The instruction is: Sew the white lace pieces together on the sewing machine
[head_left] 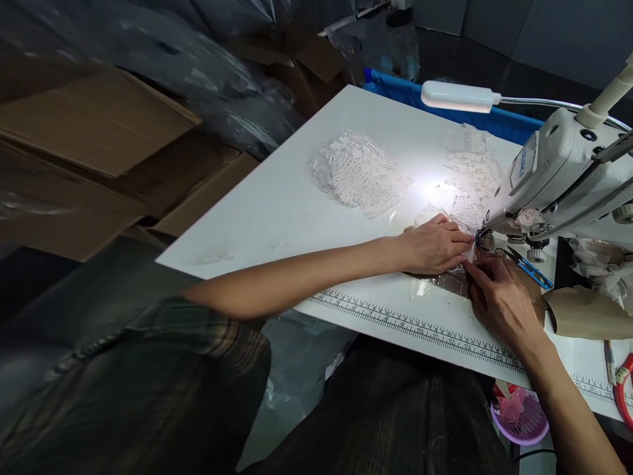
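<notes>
White lace fabric runs under the presser foot of a white sewing machine. My left hand lies flat on the near part of the lace, fingers stretched toward the presser foot. On the other side of the needle area, my right hand has its thumb and index finger pinched at the lace edge, close to my left fingertips. Its other fingers curl under, partly hidden. A separate heap of white lace rests on the white table, left of the machine.
Blue thread snips lie right of the needle. A white lamp shines on the lace. A printed ruler follows the table's front edge. Red-handled scissors, a purple basket and cardboard boxes are around.
</notes>
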Demonstrator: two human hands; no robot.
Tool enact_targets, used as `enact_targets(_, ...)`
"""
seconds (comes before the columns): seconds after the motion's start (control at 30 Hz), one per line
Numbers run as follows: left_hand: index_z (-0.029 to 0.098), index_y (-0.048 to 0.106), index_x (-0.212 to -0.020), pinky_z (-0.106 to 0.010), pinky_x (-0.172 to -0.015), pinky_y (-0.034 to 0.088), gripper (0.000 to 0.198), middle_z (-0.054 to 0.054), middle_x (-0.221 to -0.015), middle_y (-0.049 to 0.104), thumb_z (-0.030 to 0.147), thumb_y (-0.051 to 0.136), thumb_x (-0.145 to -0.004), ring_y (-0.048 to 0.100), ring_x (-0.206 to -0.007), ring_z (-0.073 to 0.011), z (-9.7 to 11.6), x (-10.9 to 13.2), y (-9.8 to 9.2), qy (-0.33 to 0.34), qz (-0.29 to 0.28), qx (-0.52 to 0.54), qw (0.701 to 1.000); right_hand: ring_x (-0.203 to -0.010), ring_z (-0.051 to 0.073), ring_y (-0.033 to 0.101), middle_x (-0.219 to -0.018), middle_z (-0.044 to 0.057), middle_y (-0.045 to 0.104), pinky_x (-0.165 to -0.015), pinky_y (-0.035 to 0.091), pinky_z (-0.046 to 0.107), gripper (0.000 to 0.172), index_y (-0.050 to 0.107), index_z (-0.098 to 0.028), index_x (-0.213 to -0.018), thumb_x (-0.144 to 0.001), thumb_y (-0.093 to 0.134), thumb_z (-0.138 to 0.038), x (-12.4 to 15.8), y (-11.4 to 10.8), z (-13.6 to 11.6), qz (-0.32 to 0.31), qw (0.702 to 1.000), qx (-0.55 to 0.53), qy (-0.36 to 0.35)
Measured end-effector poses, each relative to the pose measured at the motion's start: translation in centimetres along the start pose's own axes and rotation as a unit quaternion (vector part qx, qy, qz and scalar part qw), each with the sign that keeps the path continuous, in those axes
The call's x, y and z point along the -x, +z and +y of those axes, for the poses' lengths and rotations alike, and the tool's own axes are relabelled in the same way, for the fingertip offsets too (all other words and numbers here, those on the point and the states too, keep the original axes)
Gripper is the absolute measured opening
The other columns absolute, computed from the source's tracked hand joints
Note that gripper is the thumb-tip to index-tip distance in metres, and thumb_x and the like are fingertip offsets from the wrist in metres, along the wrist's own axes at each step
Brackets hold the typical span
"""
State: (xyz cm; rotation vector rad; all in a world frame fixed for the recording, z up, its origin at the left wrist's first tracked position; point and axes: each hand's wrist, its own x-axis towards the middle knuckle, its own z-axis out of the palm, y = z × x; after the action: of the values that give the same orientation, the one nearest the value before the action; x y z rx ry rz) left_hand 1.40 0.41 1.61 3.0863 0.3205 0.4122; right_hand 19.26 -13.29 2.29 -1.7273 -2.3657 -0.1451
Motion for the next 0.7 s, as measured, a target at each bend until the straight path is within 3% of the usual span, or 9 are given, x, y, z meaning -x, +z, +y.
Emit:
enact_targets(0.27, 0.013, 0.067, -0.117, -0.035, -0.087, 0.045, 0.032, -0.013, -0.125, 0.069, 0.025, 0.04, -0.106, 0.062, -0.098, -0.0214, -0.6, -0.1, 0.6, 0.036, 0.052, -0.028, 0.998, -0.093, 0.025, 0.059, -0.104, 0.013, 0.064, -0.074, 0.054, 0.036, 0.039, 0.069, -0.02, -0.124, -0.092, 0.046, -0.015, 0.0, 0.5, 0.1, 0.018, 0.999, -0.02, 0.017)
enact_targets(0.7, 0.013, 0.069, -0.108, -0.036, -0.083, 0.047, 0.029, -0.013, -0.124, 0.069, 0.022, 0.042, -0.103, 0.064, -0.091, -0.0201, -0.6, 0.0, 1.1, 0.061, 0.054, -0.056, 0.995, -0.094, 0.026, 0.06, -0.106, 0.013, 0.065, -0.076, 0.055, 0.037, 0.04, 0.068, -0.022, -0.125, -0.093, 0.045, -0.015, 0.1, 0.7, -0.1, 0.022, 0.999, -0.015, 0.018)
